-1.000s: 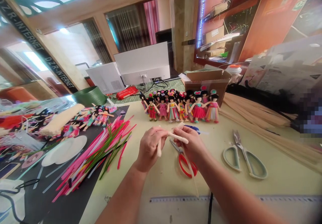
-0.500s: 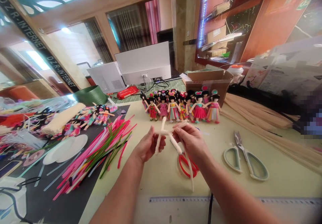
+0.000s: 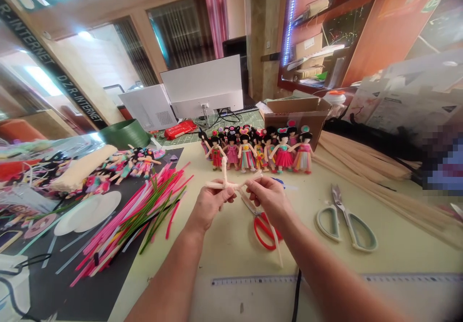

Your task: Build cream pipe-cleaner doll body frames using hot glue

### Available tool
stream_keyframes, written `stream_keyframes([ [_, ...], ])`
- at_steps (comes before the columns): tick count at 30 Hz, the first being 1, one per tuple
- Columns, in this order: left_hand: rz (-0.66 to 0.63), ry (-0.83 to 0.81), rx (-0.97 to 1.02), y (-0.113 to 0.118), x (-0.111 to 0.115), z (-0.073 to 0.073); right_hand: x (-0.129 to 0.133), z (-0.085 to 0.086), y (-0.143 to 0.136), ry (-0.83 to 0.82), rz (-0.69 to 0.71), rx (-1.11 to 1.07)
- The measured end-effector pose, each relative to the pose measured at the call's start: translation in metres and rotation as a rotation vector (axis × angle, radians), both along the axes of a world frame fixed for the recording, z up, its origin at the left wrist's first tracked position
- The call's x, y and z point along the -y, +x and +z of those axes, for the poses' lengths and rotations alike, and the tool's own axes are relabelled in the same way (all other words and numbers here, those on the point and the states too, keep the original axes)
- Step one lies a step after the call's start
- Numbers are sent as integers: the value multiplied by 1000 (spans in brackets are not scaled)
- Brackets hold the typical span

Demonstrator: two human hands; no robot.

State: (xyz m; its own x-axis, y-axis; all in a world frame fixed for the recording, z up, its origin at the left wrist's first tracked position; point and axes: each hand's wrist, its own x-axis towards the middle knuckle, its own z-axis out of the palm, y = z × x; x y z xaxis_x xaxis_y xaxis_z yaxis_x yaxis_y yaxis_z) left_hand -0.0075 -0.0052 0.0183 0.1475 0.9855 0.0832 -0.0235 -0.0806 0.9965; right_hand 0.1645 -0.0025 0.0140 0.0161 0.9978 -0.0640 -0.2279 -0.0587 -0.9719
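counter: pale-topped surface (image 3: 231, 249) under both forearms; the worked piece is held above it, not resting on it.
doll row: small dressed dolls (image 3: 246, 151) standing beyond the hands, well apart from them.
left hand: thumb and fingers (image 3: 208, 208) closed in a pinch on the near side of the piece's middle.
right hand: fingertips (image 3: 269, 196) drawn together on the piece's right side, with little gap; the exact contact is partly hidden.
red-handled scissors: lying (image 3: 258, 213) below the piece, near the right hand.
cream figure: fuzzy, stick-limbed piece (image 3: 224, 175) between the two hands, one limb upright, one pointing left.
its handling: looks very light, soft outside and bendable, probably wire-cored; unlikely to slip, easily squashed out of shape.
where to hold: the middle, where limbs meet, seems firmest; limb ends would likely bend.
loose strand: thin, cream, hanging (image 3: 278, 249) below the right hand; its upper end is hidden.
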Motion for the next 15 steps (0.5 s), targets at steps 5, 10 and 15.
stream_keyframes([
  [5,112,326,-387,2,6,-1,1,3,0,-14,-23,-21],
  [10,213,816,-817,3,10,-4,0,0,-1,-29,-9,-117],
  [15,211,868,-884,5,12,-4,1,3,0,26,-39,-143],
])
